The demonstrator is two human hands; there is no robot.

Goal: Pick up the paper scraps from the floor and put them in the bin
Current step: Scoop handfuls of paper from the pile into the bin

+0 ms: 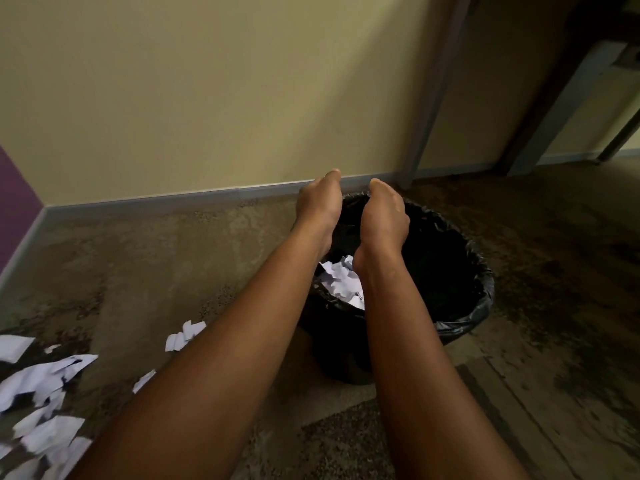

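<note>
From my remote seat I saw a pale yellow wall [207, 98] filling most of the upper view. A grey skirting board [156, 199] ran along its foot, turning the corner at the left where a purple wall [15, 202] met it. The carpet [156, 265] was a worn, mottled brown, with darker blotches toward the right side. A thin grey post [433, 91] leaned up against the yellow wall, its base resting near the skirting. Farther right stood a dark door frame [540, 109], and beyond it a lighter room showed through the opening. A strip of paler flooring [519, 410] crossed the lower right corner.
</note>
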